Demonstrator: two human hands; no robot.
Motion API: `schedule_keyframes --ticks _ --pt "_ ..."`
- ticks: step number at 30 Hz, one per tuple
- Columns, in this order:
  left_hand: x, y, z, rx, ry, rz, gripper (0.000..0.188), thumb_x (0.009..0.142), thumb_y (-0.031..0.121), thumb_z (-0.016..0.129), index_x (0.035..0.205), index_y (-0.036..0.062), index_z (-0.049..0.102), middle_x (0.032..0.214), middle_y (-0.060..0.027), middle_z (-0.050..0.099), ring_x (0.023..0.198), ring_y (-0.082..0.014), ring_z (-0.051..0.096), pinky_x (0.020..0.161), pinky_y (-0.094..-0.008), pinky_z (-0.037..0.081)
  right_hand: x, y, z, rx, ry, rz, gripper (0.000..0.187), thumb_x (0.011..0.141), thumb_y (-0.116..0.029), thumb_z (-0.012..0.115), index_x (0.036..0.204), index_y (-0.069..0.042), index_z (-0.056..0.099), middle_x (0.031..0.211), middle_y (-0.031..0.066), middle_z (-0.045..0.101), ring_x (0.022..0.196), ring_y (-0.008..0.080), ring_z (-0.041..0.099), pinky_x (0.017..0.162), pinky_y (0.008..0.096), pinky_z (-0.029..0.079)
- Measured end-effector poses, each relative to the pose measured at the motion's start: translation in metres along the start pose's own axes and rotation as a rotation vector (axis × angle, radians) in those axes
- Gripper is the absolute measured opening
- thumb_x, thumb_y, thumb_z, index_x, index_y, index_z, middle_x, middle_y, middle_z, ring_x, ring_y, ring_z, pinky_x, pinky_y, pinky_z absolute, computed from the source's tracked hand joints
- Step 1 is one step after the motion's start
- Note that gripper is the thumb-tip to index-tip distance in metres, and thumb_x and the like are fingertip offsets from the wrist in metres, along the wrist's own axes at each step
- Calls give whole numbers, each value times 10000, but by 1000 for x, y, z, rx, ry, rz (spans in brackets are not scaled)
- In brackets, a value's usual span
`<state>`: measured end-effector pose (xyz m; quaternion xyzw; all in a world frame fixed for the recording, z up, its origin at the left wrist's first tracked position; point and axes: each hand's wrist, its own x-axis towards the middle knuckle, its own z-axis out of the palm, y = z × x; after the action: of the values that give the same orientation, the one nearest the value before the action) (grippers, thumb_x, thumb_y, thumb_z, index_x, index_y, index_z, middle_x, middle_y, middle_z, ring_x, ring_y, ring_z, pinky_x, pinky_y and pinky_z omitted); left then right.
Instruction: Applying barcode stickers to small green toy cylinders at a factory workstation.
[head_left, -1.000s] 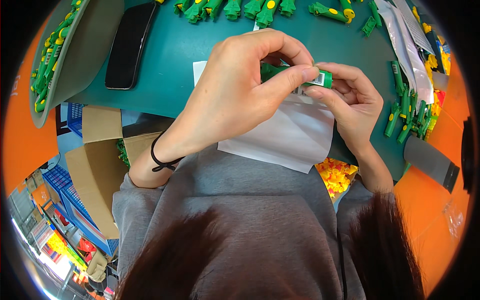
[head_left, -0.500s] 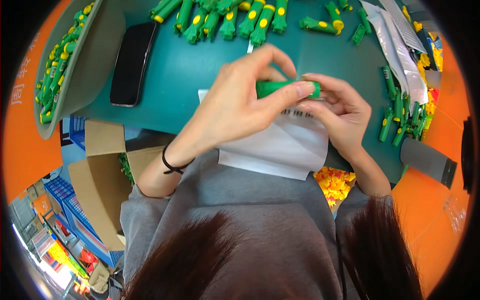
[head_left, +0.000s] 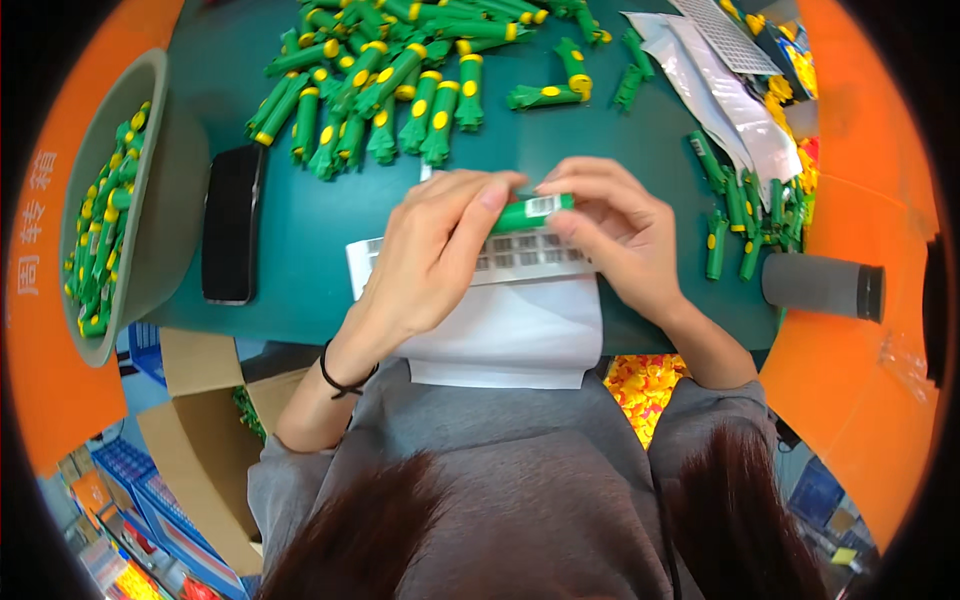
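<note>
Between my hands is a short green plastic tube (head_left: 512,218) with a small white barcode label (head_left: 543,206) near its right end. My left hand (head_left: 435,240) is closed round its left part, the thumb lying along it. At the other end, the fingers and thumb of my right hand (head_left: 625,235) pinch the tube. Just below it lies a sheet of barcode stickers (head_left: 520,262), partly covered by my left hand. White paper (head_left: 505,340) hangs down from the sheet over the table's near edge.
Many green tubes with yellow ends (head_left: 365,85) are heaped on the green table. To the left stand a grey bin (head_left: 165,230) of similar pieces and a black phone (head_left: 230,225). Plastic bags (head_left: 715,100), more green pieces (head_left: 740,205) and a grey cylinder (head_left: 815,287) are at right.
The whole view has shifted, showing more of the heap. My left thumb has drawn back from the tube's right end, and a barcode label now shows there. More of the sticker sheet is uncovered.
</note>
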<state>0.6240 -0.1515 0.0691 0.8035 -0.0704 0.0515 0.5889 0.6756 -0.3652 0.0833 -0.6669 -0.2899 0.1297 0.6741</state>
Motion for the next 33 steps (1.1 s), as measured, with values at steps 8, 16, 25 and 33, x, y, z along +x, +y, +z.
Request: schedule_keyframes --ticks 8,16,25,33 --pt "-1 -4 9 367 159 333 249 892 115 735 1127 37 708 1105 -131 676 1022 -309 622 892 -422 491 -2 3 -168 -772 654 -5 279 989 -166 685 1231 -27 691 1155 54 706 1005 125 655 910 268 514" --pt "-8 -4 20 459 111 391 290 835 174 781 1101 75 723 1100 -77 666 1027 -276 608 895 -399 463 1 -22 -66 -858 -71 -23 400 867 -91 761 1254 -38 677 1194 63 685 1135 176 618 988 325 474" --pt "-4 -7 28 442 166 419 145 823 137 769 958 89 750 985 -14 681 966 -230 605 870 -377 458 -2 -7 -39 -159 -84 445 315 901 14 725 1200 51 635 1084 91 679 989 126 665 868 255 568" --pt "2 -7 24 641 251 590 215 702 72 798 904 114 739 944 14 685 892 -202 625 771 -348 465 9 -4 -33 -117 -108 503 283 885 -14 749 1144 38 647 1030 75 683 901 102 656 785 238 556"
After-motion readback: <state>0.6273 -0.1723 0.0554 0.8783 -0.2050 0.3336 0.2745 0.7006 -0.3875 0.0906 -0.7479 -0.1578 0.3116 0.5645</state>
